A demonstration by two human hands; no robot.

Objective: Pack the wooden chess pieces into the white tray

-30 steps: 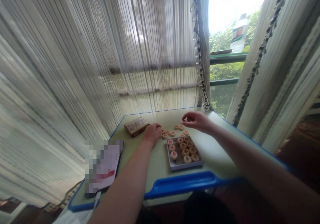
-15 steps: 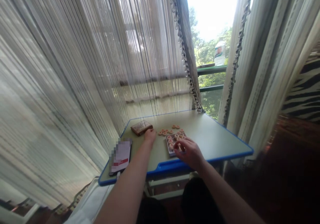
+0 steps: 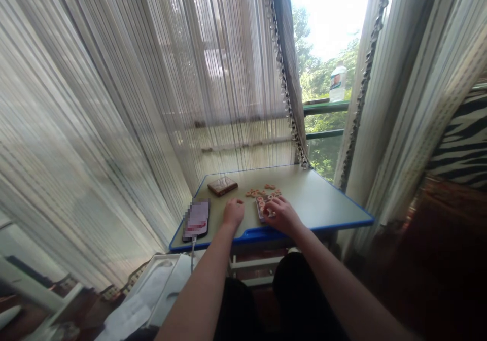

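A small shallow tray (image 3: 260,216) on the table holds round, pale Chinese chess pieces (image 3: 261,202) with reddish markings. My right hand (image 3: 284,215) covers the tray's right part, thumb and fingertips pinched at a piece inside it. Left of the tray, my left hand (image 3: 233,213) is low over the tabletop with its fingers curled together; whatever they hold is hidden. Several loose pieces (image 3: 253,193) lie in a cluster just behind the tray, and a few more (image 3: 270,186) farther back.
A flat brown box or lid (image 3: 222,186) lies at the back left of the blue-edged table (image 3: 323,199). A phone (image 3: 198,219) with a cable sits at the left edge. Fringed curtains (image 3: 228,102) hang behind. Beyond, a bottle (image 3: 338,84) stands on a railing.
My left hand has come away from the brown box, toward me. My right hand stays over the tray. The camera's view has shifted slightly.
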